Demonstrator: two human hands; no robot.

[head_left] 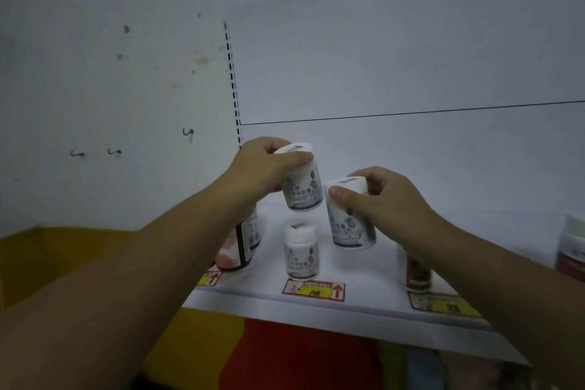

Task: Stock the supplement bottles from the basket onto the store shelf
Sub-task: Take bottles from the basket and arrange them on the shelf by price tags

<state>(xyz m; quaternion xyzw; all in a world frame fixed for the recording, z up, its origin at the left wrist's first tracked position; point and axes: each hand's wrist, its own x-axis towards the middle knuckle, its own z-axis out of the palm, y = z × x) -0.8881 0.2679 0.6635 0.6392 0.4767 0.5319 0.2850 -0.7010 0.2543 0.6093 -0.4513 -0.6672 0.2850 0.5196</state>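
While both arms reach over the white shelf (364,301), each hand is clamped on a supplement bottle by its cap. At frame centre the left hand (259,168) pinches the left-held bottle (302,190) well clear of the shelf. Just beside it, the right hand (386,196) grips the right-held bottle (349,225), tilted and lower, seemingly just above the surface. To set them down well, I would level each bottle, lower it behind the standing bottle (300,252) that faces the price tag (313,290), labels forward, and let go only once the base sits flat. By my count, three white bottles of this kind are visible: two held, one standing. At least three other, darker containers stand along the shelf. No basket is in view.
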